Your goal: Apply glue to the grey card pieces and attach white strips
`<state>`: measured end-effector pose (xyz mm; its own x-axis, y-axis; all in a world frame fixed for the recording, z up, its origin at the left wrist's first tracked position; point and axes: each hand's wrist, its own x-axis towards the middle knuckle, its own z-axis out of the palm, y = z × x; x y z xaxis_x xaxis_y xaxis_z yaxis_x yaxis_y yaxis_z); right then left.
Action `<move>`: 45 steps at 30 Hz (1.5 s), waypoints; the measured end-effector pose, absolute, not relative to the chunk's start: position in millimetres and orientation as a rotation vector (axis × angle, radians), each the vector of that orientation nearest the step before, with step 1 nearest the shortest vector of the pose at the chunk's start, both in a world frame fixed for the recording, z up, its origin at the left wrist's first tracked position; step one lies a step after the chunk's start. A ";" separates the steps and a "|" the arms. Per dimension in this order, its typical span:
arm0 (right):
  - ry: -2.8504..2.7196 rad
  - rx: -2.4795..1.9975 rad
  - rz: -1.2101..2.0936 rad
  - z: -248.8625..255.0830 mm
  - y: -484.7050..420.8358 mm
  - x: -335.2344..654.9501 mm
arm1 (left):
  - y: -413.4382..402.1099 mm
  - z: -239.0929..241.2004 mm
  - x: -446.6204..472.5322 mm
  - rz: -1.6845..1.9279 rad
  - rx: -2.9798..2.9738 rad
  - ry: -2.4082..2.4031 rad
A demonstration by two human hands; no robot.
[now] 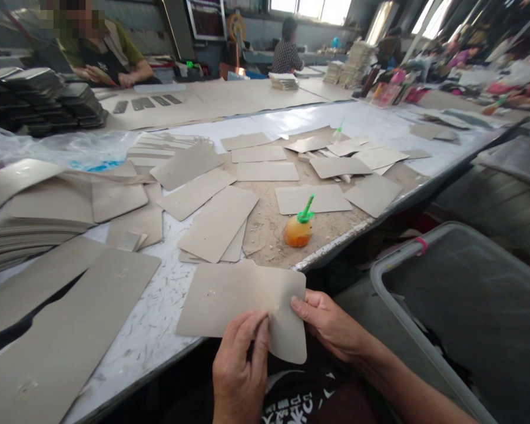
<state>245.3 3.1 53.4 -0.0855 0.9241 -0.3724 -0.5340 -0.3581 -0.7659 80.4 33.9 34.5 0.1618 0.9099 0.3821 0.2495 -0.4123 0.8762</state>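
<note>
Both my hands hold one beige cardboard-like sheet with rounded corners at the near edge of the table. My left hand pinches its lower edge from below, fingers pressed on the sheet. My right hand grips the sheet's right lower corner, thumb on top. Just beyond the sheet stands a small orange glue bottle with a green nozzle. Several similar beige sheets lie scattered on the table.
A stack of beige sheets lies at the left, dark stacked pieces at the far left. A grey plastic bin stands at my right. One person sits across the table, another farther back.
</note>
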 end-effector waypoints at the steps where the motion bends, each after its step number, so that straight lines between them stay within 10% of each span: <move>1: -0.555 -1.043 1.676 53.4 2.7 245.3 | 33.9 36.5 82.3 1.288 1.743 1.122; 45: -0.681 -1.057 1.719 51.4 2.0 254.7 | 45.2 44.7 75.7 0.996 1.982 1.038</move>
<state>254.7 2.0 51.4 -0.1537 0.9271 -0.3418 -0.4414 -0.3739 -0.8157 75.7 45.2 44.7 0.3891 0.8669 0.3116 0.3475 -0.4514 0.8219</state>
